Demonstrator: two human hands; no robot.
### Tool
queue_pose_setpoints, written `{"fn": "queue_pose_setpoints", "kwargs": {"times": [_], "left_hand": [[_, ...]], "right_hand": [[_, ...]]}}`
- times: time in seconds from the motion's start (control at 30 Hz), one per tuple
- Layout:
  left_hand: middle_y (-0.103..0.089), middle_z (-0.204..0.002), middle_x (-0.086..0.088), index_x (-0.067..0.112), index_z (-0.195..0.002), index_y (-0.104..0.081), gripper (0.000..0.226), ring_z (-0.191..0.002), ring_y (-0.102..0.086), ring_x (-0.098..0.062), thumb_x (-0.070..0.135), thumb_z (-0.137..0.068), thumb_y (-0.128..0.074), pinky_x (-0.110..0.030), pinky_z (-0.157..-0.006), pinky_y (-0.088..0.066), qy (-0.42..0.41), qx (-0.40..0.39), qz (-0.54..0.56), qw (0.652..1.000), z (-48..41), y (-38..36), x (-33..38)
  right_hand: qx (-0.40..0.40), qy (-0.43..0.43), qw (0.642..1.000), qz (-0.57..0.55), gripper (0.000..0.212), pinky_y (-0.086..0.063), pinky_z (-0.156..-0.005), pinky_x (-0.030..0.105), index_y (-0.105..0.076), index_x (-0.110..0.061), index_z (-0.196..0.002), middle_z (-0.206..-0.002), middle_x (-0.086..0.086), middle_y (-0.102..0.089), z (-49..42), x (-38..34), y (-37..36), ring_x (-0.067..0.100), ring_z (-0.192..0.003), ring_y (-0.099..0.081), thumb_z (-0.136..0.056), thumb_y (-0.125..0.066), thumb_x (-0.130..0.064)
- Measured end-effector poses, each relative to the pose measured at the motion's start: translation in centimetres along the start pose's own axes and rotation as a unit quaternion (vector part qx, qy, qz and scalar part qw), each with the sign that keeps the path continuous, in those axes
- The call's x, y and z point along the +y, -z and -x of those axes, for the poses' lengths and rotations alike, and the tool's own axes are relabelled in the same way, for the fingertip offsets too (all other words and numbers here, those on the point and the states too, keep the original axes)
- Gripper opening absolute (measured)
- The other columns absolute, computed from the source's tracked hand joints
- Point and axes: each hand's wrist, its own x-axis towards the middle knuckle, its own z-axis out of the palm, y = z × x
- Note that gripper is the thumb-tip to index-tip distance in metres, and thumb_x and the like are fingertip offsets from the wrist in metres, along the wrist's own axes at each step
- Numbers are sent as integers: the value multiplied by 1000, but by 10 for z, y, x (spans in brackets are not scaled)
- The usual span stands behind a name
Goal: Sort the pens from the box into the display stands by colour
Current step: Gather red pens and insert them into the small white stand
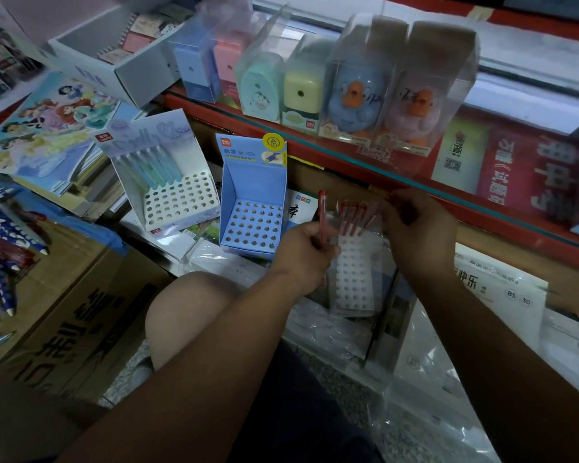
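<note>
Left hand [306, 243] grips 1 red pen [322, 212]; right hand [418, 225] curled.

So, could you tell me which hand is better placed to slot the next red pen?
Left. The left hand grips a red pen upright beside the stand, near the red pens already in it. The right hand is at the stand's top and shows no pen.

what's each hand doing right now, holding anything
Left hand: grips a red pen, held upright.
Right hand: fingers curled; whether it holds anything cannot be told.
</note>
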Motion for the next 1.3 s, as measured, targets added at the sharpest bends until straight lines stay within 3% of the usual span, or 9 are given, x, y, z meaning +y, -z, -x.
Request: {"fn": "queue_pose_setpoints", "kwargs": {"times": [0.13, 0.33, 0.47, 0.6, 0.73, 0.97, 1.13, 1.23, 1.3], "left_hand": [[-66, -76, 1, 14, -90, -68, 13, -76, -63, -21, 3, -86, -73, -42, -80, -59, -1, 1, -17, 1000, -2, 2, -1], [-62, -77, 2, 21, -82, -54, 26, -70, -61, -13, 9, -85, -76, -18, -55, -48, 15, 21, -34, 999, -4, 2, 0], [-62, -81, -3, 21, -81, -47, 33, -74, -62, -20, 7, -84, -77, -28, -61, -52, 22, 43, -19, 999, -4, 0, -1], [-62, -79, -2, 17, -79, -53, 26, -75, -63, -19, 9, -84, -77, -33, -69, -57, 13, 38, -29, 999, -6, 0, 1], [-68, -83, -8, 17, -79, -59, 20, -78, -66, -26, 8, -85, -76, -42, -77, -59, 11, 32, -21, 999, -9, 0, -2], [-68, -77, 0, 20, -77, -63, 20, -75, -64, -19, 6, -86, -74, -40, -79, -58, 7, 32, -17, 999, -12, -1, -6], [-66, -75, 6, 22, -76, -64, 22, -76, -63, -13, 4, -84, -75, -35, -83, -57, -11, 23, 2, 1000, -10, -1, -6], [-66, -77, 6, 18, -80, -67, 18, -78, -63, -12, 3, -82, -77, -33, -85, -56, -23, 7, 23, 999, -9, -3, -5], [-66, -76, 5, 16, -82, -69, 17, -72, -63, -9, 1, -81, -77, -26, -77, -55, -35, -16, 41, 998, -6, -6, -2]], "right_hand": [[-6, 17, 998, 54, 20, -50, -87, 29, -72, -15, -111, -105, 1, -72, 0, 12, -8, 11, -93, -65, -96, -63, -26], [-11, 32, 994, 103, 18, -44, -80, 24, -74, -14, -107, -97, 4, -75, 0, 16, -16, 16, -85, -68, -97, -62, -22], [-25, 34, 987, 157, 21, -48, -79, 26, -72, -13, -111, -102, 6, -75, -1, 22, -21, 23, -87, -71, -96, -62, -24], [-10, 85, 979, 183, 21, -54, -68, 34, -60, -19, -115, -94, 7, -75, 3, 26, -26, 29, -76, -71, -96, -61, -27], [20, 136, 962, 234, 16, -37, -60, 26, -66, -12, -108, -77, 10, -71, 4, 32, -26, 32, -62, -66, -99, -58, -21], [-27, 121, 952, 278, 16, -39, -57, 27, -69, -10, -103, -80, 12, -70, -1, 26, -29, 31, -64, -65, -97, -57, -17], [-17, 92, 975, 202, 20, -43, -69, 28, -68, -9, -106, -98, 12, -69, 1, 7, -18, 30, -83, -65, -95, -60, -23], [-69, 26, 997, 22, 23, -52, -77, 29, -67, -19, -114, -101, -5, -70, 5, -13, -9, 13, -87, -66, -94, -65, -30], [-115, -12, 991, -71, 19, -58, -76, 35, -69, -20, -110, -97, -9, -71, 7, -23, -5, 9, -86, -69, -93, -69, -28]]}}
